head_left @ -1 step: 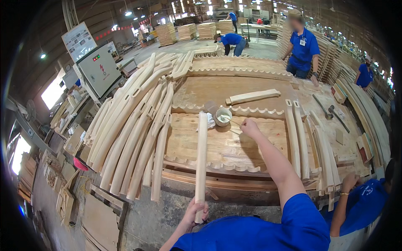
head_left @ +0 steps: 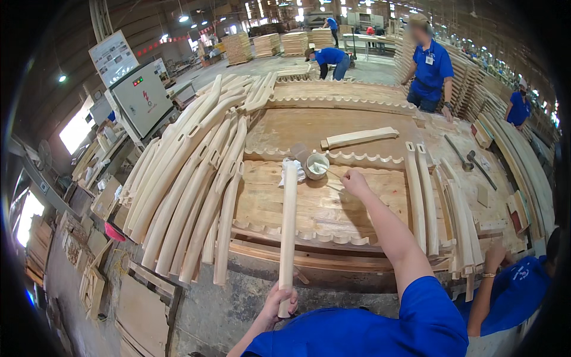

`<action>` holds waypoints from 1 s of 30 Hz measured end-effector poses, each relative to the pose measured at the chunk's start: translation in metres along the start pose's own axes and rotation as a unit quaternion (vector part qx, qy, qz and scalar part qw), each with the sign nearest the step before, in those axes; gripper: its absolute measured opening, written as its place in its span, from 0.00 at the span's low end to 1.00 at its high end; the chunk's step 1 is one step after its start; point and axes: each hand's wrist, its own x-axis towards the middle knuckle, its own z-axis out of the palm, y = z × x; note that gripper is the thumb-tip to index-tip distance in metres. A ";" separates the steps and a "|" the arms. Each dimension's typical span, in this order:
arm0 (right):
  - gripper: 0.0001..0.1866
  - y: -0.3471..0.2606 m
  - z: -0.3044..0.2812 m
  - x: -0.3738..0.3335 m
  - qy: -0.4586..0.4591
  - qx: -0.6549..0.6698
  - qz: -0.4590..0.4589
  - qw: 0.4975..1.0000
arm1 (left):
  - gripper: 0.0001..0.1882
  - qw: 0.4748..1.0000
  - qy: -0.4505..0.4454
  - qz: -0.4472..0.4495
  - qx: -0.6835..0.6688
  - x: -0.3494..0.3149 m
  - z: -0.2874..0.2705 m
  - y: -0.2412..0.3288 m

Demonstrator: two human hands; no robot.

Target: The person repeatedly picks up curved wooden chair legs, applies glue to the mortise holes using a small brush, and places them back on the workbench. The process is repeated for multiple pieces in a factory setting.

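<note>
My left hand (head_left: 279, 301) is closed round the near end of a long, pale wooden piece (head_left: 287, 229). The piece points away from me over the table's front edge, its far end beside a crumpled white cloth (head_left: 290, 180). My right hand (head_left: 355, 182) pinches a thin stick (head_left: 334, 174), which reaches into a small cup (head_left: 317, 160) holding white paste. The stick's tip is in the paste and cannot be made out. The cup stands on the plywood tabletop (head_left: 333, 205), against a strip with a scalloped edge (head_left: 366, 159).
Many curved, slotted wooden pieces (head_left: 199, 178) are heaped to the left. Upright pieces (head_left: 416, 196) lie at the right, near a hammer (head_left: 476, 163). A shaped block (head_left: 361, 138) lies farther back. A co-worker (head_left: 429, 68) stands across the table; another's arm (head_left: 485, 291) is at lower right.
The far end of the wooden piece in my left hand has shifted slightly toward me and to the right. My right hand stays at the cup with the stick.
</note>
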 end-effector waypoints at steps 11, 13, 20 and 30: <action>0.09 -0.014 -0.009 -0.013 0.085 -0.036 -0.014 0.996 | 0.24 0.993 0.106 -0.008 0.046 0.015 0.005 -0.023; 0.08 -0.007 -0.016 -0.007 0.094 -0.049 -0.028 0.994 | 0.19 0.989 0.117 0.017 0.086 0.017 0.011 -0.022; 0.09 -0.011 -0.017 -0.007 0.118 -0.077 -0.054 0.988 | 0.18 0.958 0.134 0.110 0.230 0.016 0.020 -0.027; 0.09 -0.022 -0.031 -0.010 0.083 -0.016 -0.012 0.996 | 0.22 0.971 0.203 0.073 0.100 0.013 0.018 -0.022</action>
